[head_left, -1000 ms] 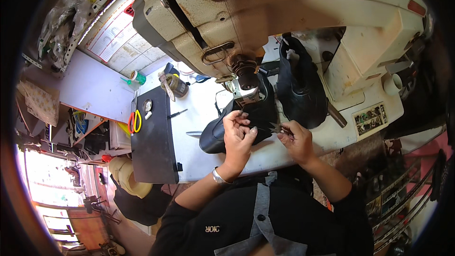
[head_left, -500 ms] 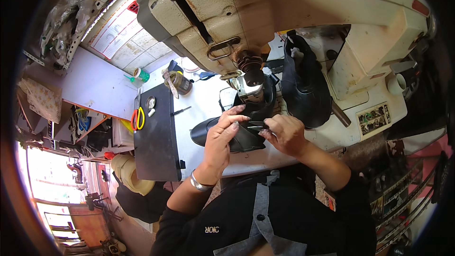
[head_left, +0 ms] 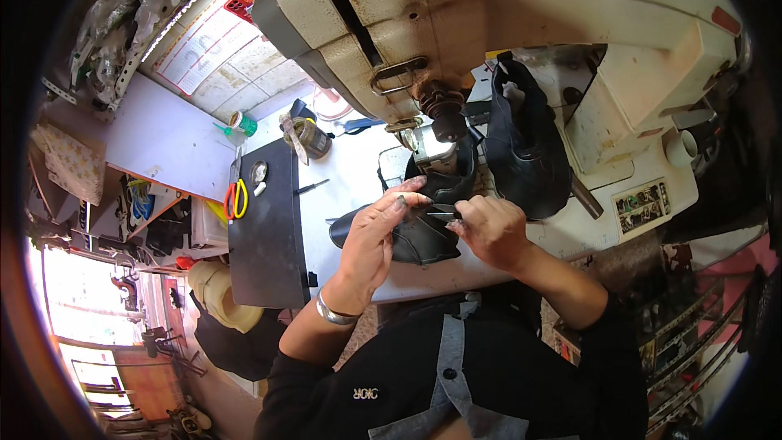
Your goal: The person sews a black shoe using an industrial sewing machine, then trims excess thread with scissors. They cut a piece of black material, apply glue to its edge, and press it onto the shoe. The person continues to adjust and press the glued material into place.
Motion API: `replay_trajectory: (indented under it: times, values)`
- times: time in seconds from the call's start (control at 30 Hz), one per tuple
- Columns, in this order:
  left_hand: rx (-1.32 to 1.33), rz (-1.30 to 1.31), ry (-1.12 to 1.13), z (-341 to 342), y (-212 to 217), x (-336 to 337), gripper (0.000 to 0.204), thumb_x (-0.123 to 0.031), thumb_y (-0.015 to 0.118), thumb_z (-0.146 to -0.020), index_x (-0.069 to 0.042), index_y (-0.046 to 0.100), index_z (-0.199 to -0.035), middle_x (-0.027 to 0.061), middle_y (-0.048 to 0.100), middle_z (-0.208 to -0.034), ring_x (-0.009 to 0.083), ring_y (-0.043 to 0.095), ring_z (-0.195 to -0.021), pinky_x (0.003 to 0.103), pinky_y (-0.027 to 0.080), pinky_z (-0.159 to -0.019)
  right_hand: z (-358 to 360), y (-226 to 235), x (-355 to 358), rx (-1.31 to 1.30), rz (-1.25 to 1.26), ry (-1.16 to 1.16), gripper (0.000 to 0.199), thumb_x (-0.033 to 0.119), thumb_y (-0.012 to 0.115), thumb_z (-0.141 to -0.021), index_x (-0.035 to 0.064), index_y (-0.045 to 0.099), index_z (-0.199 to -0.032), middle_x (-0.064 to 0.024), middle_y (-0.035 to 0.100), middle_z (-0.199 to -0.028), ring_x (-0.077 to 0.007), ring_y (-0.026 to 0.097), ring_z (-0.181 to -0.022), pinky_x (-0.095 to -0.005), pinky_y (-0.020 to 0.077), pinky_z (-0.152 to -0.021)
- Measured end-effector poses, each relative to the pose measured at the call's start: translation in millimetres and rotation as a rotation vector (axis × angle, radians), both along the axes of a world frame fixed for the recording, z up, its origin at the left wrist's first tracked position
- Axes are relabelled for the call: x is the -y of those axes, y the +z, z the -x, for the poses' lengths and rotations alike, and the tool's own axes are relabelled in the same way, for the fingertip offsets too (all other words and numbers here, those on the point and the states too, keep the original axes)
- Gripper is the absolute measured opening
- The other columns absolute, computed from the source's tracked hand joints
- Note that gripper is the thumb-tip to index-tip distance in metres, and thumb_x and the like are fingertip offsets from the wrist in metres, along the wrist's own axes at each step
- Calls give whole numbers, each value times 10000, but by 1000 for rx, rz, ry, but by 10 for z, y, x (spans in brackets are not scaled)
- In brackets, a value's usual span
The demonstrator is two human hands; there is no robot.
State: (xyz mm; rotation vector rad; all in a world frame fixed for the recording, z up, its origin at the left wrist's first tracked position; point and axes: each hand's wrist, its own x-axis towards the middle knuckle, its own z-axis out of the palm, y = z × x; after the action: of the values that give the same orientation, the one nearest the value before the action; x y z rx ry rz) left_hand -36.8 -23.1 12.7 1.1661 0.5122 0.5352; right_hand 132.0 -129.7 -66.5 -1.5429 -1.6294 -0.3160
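Slippage could mean a cut or a scratched upper, I'd judge, since the right hand (head_left: 494, 233) pinches a small pointed metal tool (head_left: 441, 215) close to the left hand (head_left: 371, 238), itself bunched on what I can't tell, above the black shoe (head_left: 425, 241) at mid-frame.
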Motion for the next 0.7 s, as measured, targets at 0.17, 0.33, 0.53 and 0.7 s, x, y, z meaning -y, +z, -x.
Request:
replay_trajectory:
  times: [0.17,0.33,0.53,0.7]
  values:
    - [-17,-13,23,-24,30,24,300,-143,443,-967,73,640,-1033,189,502,-1341,201,471,-1211,271,340,-1004,24,47,-49,63,23,-3,253,207,718,-735,97,560,-899,-32,479,-687,-208,534,-590,-339,392,-504]
    - [-15,-102,-16,-6,-2,4,239,-141,498,-946,39,648,-996,174,522,-1304,185,487,-1182,257,365,-983,10,33,-2,127,65,35,206,217,699,-755,113,554,-857,-20,468,-687,-187,533,-597,-319,399,-503]
    - [-396,-368,271,5,-296,-148,304,-83,651,-862,-9,557,-1142,19,597,-787,78,484,-630,211,429,-587,-110,-38,69,-65,-80,95,323,208,727,-775,63,533,-987,-84,569,-731,-257,563,-578,-355,414,-507]
    - [-630,-705,137,-155,-673,-66,316,-44,656,-823,-6,551,-1119,85,589,-744,136,567,-553,306,472,-538,-157,14,14,-184,-71,94,323,252,705,-822,51,543,-1016,-83,577,-738,-257,571,-576,-352,423,-507]
